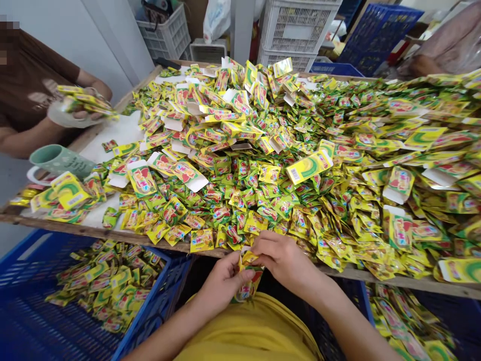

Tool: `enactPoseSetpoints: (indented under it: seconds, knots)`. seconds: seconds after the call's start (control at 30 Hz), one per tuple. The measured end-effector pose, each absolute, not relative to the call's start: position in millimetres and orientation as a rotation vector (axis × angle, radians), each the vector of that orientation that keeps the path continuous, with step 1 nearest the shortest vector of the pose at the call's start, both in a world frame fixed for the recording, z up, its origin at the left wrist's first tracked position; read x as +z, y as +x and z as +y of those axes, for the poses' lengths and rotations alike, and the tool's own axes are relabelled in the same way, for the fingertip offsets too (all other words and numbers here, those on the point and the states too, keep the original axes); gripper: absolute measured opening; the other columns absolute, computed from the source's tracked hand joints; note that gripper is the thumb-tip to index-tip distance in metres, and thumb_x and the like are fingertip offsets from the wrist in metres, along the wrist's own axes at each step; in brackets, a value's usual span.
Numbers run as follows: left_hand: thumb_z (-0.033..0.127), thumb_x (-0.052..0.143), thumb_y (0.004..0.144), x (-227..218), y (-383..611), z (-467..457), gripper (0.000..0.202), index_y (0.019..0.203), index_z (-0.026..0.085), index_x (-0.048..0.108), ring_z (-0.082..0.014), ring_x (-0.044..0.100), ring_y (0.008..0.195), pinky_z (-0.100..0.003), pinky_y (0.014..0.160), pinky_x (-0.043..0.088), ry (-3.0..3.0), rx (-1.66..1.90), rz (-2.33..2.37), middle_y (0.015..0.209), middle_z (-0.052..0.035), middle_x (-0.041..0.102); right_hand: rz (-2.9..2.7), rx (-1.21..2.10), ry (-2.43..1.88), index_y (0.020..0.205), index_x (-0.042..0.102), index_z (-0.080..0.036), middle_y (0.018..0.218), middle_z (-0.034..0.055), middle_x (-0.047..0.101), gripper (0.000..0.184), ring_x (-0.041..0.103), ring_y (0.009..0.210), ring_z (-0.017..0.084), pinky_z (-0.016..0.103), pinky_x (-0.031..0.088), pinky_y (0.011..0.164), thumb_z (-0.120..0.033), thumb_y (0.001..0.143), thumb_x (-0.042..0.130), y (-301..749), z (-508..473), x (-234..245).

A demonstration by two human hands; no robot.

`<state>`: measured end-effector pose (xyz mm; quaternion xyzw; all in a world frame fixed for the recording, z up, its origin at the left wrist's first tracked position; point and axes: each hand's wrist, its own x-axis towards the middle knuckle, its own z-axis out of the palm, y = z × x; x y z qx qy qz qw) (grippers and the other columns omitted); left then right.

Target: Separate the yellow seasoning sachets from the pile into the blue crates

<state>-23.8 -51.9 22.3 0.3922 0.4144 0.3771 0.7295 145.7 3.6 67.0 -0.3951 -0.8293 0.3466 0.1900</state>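
In front of my yellow shirt, at the table's front edge, my left hand [220,281] is closed around a small printed candy box [247,290] with its open end up. My right hand [283,258] pinches a yellow sachet [249,257] at the mouth of that box; how far the sachet sits inside is hidden by my fingers. Just beyond my hands lies a heap of small green and yellow sachets [233,200]. Flattened and open-flapped yellow candy boxes [310,167] lie scattered on top of it.
A blue crate [124,346] with several filled boxes stands below left, and another crate holds boxes [409,321] below right. A green mug [62,160] stands at the table's left end. Across the left corner, another person's hand [88,114] holds several boxes. White crates [296,30] are stacked behind.
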Motion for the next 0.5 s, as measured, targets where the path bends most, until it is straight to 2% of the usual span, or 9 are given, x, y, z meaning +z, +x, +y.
enactPoseSetpoints:
  seconds: [0.1,0.17,0.2,0.27,0.37,0.5]
  knots:
    - [0.029,0.067,0.079,21,-23,-52,0.033,0.109,0.016,0.062,-0.0225,0.058,0.099,-0.033,0.092,0.042,0.832,0.800,0.906,0.105,-0.0055,0.067,-2.225,1.001,-1.075,0.069,0.066,-0.019,0.081,0.0018,0.058,0.018,0.054,0.078,0.014,0.025,0.044,0.069,-0.004,0.079,0.063,147,3,63]
    - [0.028,0.068,0.079,21,-23,-52,0.033,0.109,0.016,0.062,-0.0217,0.058,0.099,-0.032,0.090,0.042,0.807,0.793,0.908,0.103,-0.0046,0.067,-2.183,0.989,-1.081,0.065,0.067,-0.019,0.089,0.0032,0.059,0.015,0.054,0.089,0.018,0.031,0.044,0.080,-0.007,0.074,0.071,149,4,64]
    - [0.028,0.069,0.078,21,-23,-52,0.032,0.107,0.016,0.062,-0.0211,0.058,0.097,-0.030,0.088,0.043,0.793,0.791,0.906,0.101,-0.0039,0.067,-2.179,1.013,-1.078,0.067,0.068,-0.019,0.094,0.0038,0.060,0.013,0.054,0.095,0.019,0.033,0.044,0.085,-0.009,0.073,0.073,151,4,66]
    - [0.028,0.070,0.077,22,-24,-52,0.032,0.106,0.017,0.062,-0.0192,0.058,0.093,-0.028,0.084,0.043,0.758,0.782,0.898,0.098,-0.0027,0.066,-2.186,1.120,-1.058,0.081,0.071,-0.022,0.103,0.0043,0.060,0.012,0.054,0.101,0.019,0.034,0.043,0.090,-0.011,0.076,0.071,156,5,71]
    - [0.029,0.072,0.076,26,-24,-52,0.032,0.103,0.016,0.063,-0.0167,0.058,0.085,-0.026,0.078,0.043,0.720,0.751,0.891,0.093,-0.0017,0.066,-2.216,1.161,-1.082,0.102,0.066,-0.023,0.099,0.0033,0.061,0.030,0.057,0.094,0.016,0.028,0.046,0.082,-0.005,0.078,0.066,162,6,78]
    - [0.031,0.073,0.075,27,-22,-53,0.033,0.102,0.016,0.062,-0.0157,0.058,0.080,-0.027,0.076,0.044,0.679,0.713,0.860,0.087,-0.0005,0.064,-2.360,1.002,-1.124,0.093,0.065,-0.019,0.086,0.0013,0.059,0.023,0.056,0.081,0.015,0.025,0.044,0.072,-0.003,0.077,0.066,160,8,77]
